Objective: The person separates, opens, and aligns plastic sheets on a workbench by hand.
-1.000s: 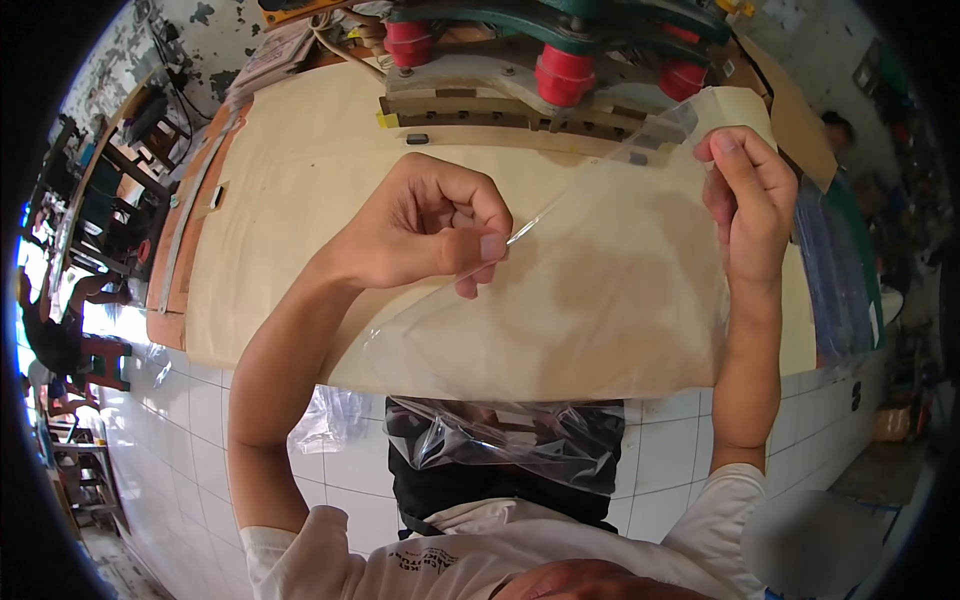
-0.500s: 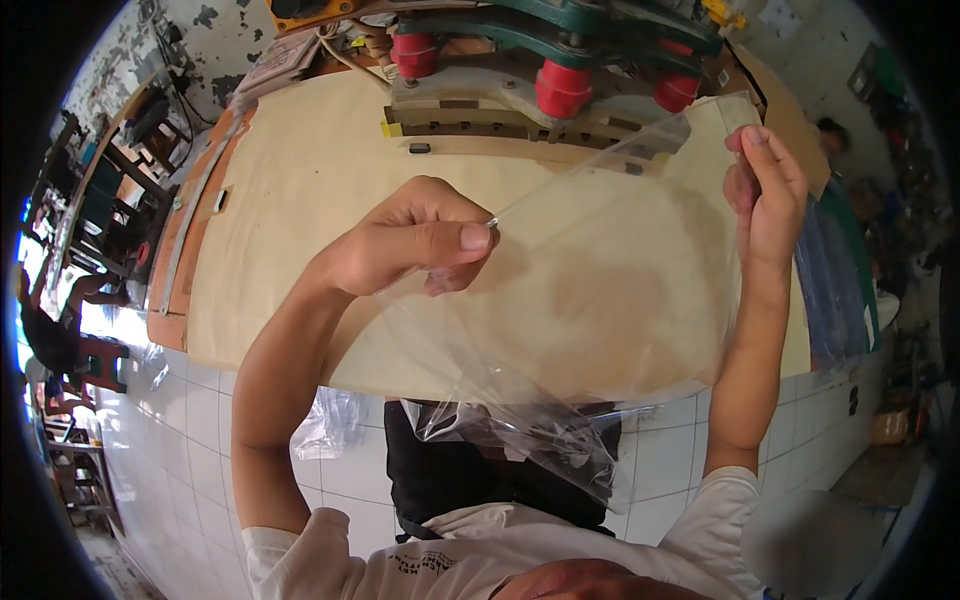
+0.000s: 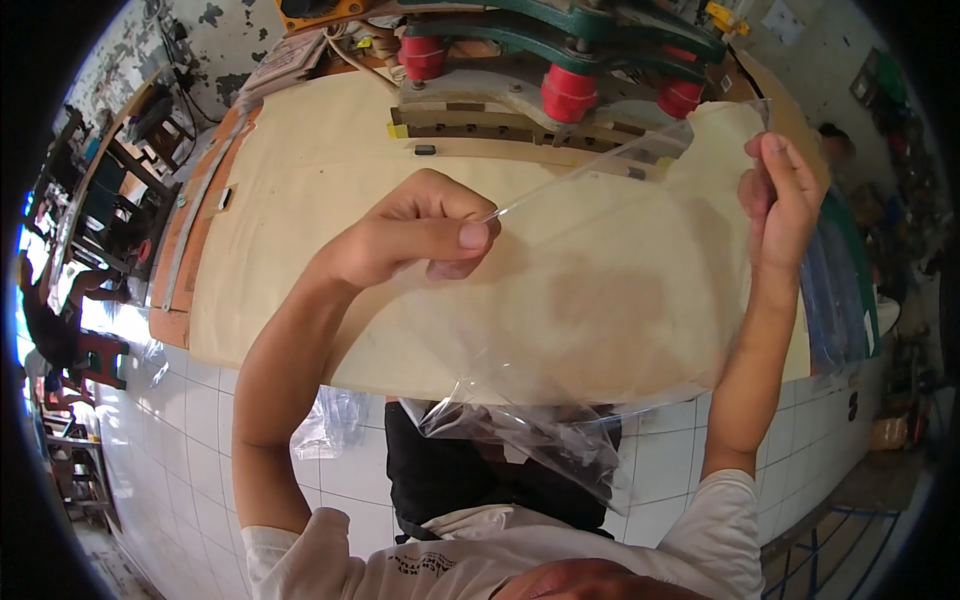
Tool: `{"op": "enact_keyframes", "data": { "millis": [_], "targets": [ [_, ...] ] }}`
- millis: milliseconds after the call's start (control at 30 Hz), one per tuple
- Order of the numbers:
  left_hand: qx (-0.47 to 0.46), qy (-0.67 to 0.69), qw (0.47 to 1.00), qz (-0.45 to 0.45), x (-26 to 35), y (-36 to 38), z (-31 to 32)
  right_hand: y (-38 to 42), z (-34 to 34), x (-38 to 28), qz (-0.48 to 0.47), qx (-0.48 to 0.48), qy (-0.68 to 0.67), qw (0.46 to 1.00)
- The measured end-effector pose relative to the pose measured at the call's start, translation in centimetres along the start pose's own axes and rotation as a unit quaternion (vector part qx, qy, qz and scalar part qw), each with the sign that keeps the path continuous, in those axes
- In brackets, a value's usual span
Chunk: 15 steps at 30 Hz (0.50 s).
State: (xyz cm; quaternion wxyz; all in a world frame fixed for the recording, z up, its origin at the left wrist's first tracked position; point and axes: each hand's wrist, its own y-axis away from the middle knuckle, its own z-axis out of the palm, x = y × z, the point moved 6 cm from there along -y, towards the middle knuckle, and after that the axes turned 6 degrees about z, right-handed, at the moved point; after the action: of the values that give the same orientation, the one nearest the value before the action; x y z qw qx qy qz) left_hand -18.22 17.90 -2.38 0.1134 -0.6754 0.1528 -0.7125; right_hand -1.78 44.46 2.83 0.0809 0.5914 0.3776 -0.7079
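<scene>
A clear plastic sheet (image 3: 600,300) is stretched between my two hands over the paper-covered table. My left hand (image 3: 430,230) pinches its edge between thumb and fingers, left of the middle. Higher up on the right, my right hand (image 3: 785,200) has closed fingers on the sheet's far corner. The top edge runs taut and slanting from one hand to the other. Loose crumpled folds of the plastic hang over the table's front edge above my lap.
A green machine (image 3: 500,40) with red knobs (image 3: 570,92) stands at the back. Pale paper (image 3: 280,220) covers the table (image 3: 175,325). A small black piece (image 3: 425,150) lies near the machine. Blue-tinted plastic sheets (image 3: 838,280) lie at right; a clear bag (image 3: 330,422) is below the front edge.
My right hand has shifted slightly right, and the sheet's corner has moved right with it. My left hand stays nearly in place with its pinch. The view has tilted slightly.
</scene>
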Motion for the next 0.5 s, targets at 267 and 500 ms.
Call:
{"op": "enact_keyframes", "data": {
  "millis": [267, 500],
  "targets": [
    [0.079, -0.024, 0.996, 0.036, 1.3, 0.1, -0.7, -0.8, -2.4, -1.0, -0.030, 0.028, -0.045, 0.998],
    [0.146, 0.004, 0.981, 0.131, 1.5, 0.3, -1.9, -1.4, -3.7, -1.1, -0.035, 0.050, -0.053, 0.997]
  ]
}}
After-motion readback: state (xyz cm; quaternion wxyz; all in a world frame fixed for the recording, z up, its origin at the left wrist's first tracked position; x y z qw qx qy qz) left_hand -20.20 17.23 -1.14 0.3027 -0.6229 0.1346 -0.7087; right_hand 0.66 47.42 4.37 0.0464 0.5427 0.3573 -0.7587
